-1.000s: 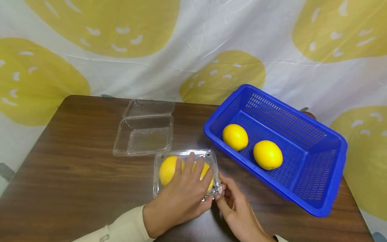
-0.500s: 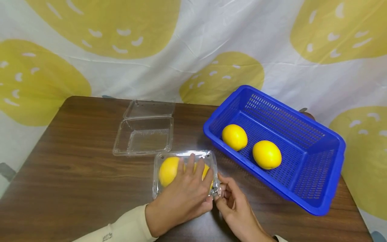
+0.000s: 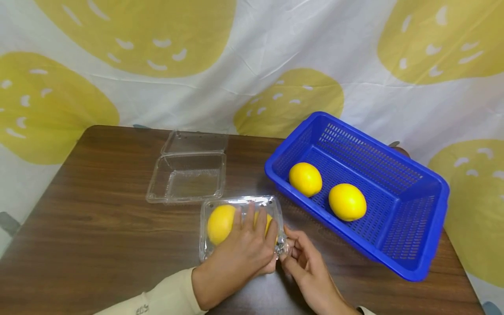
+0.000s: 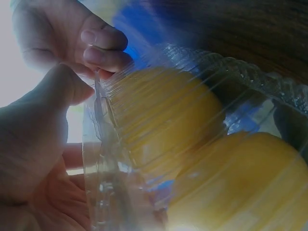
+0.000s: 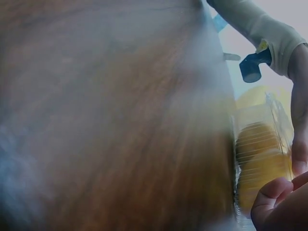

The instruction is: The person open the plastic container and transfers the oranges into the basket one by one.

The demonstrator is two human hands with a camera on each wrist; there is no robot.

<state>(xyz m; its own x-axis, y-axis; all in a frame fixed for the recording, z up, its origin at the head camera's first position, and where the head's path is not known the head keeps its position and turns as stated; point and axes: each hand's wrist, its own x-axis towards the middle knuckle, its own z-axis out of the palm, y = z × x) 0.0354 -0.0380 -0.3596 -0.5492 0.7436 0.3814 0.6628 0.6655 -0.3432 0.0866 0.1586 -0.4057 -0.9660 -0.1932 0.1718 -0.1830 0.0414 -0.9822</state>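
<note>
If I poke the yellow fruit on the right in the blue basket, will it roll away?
The yellow fruit would probably roll, since it looks rounded. It likely wouldn't get far, because the blue basket has walls all around. It might feel slippery, since its skin looks smooth.

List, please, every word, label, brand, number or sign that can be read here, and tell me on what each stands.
Dark lettering on the left sleeve: too small and blurred to read.
No readable text on the closed clear box, the open clear box, the yellow fruits, the blue basket or the patterned cloth.
</note>
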